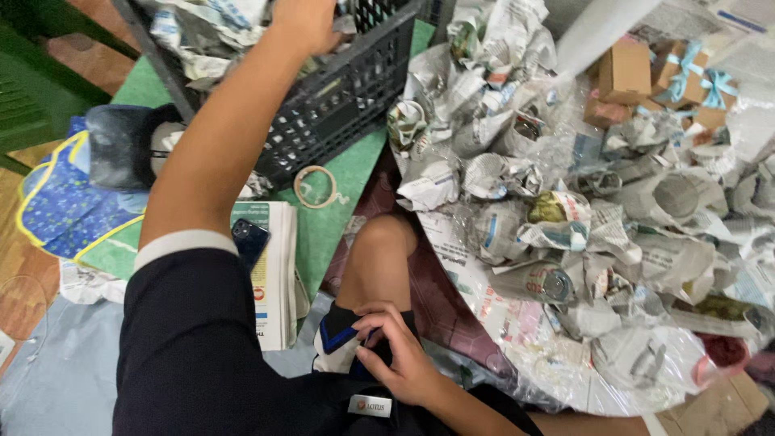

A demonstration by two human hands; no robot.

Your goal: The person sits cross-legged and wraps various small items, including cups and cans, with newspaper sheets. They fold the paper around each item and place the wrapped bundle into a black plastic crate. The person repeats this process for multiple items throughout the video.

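Observation:
My left hand (305, 23) reaches up and forward into a dark plastic crate (347, 97) stuffed with crumpled newspaper; its fingers are hidden at the top edge, so I cannot tell what they hold. My right hand (400, 355) rests low on my thigh, with curled fingers pinching the hem of my dark shorts (347, 339). My bent knee (383, 234) rises between the two hands.
Several newspaper-wrapped bundles (565, 234) lie on clear plastic sheeting at right. Small cardboard boxes with teal ribbons (678, 73) sit at back right. A tape roll (316, 186), a stack of newspapers (274, 266) and a dark phone (249, 240) lie on the green mat.

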